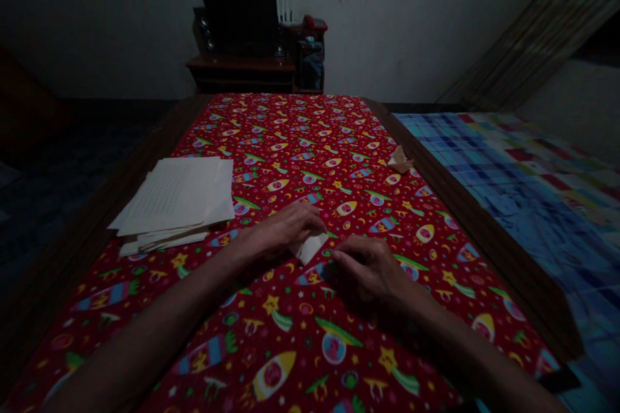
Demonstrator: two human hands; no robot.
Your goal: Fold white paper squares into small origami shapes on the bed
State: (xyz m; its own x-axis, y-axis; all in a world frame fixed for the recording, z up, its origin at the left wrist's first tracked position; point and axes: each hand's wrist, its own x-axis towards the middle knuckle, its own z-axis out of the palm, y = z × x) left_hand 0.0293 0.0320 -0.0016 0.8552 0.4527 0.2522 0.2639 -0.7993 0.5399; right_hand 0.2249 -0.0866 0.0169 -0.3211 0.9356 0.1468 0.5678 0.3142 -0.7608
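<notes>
A small folded piece of white paper (310,246) lies on the red rocket-print tablecloth (300,142). My left hand (281,230) rests on top of it with fingers curled down, pressing its upper edge. My right hand (371,268) sits just to the right of the paper, fingers bent and fingertips pinched near its lower right edge. Most of the paper is hidden under my left hand.
A stack of white sheets (177,201) lies at the left of the table. A small folded paper shape (400,160) sits near the right edge. A checked bedspread (523,174) is on the right; a dark cabinet with a screen (252,39) stands at the back wall.
</notes>
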